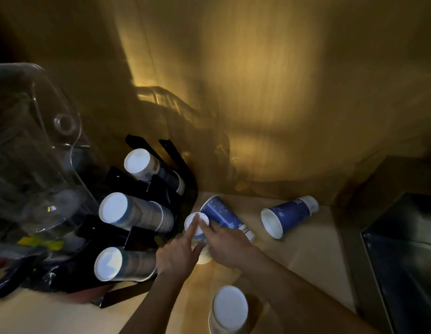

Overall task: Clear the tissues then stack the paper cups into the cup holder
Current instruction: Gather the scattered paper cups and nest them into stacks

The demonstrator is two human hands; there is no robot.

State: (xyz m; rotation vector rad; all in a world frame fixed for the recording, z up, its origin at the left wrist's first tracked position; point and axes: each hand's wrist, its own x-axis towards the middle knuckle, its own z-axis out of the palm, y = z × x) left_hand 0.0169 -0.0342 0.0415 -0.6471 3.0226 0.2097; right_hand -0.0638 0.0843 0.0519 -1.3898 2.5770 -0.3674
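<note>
A black cup holder (137, 239) stands at the left with three tilted stacks of paper cups: top (143, 165), middle (127, 212), bottom (120, 263). Both hands hold an upside-down stack of cups (194, 233) on the counter just right of the holder. My left hand (178, 254) grips its left side with the forefinger across its white base. My right hand (227, 242) grips its right side. A blue cup (221, 214) lies on its side right behind my right hand. Another blue cup (288, 214) lies farther right. An upside-down cup (229, 309) stands near me. No tissues show.
A clear plastic container (34, 145) rises at the far left over dark clutter. A steel sink (402, 249) drops away at the right edge of the wooden counter (313, 249). A wooden wall (257, 92) closes the back.
</note>
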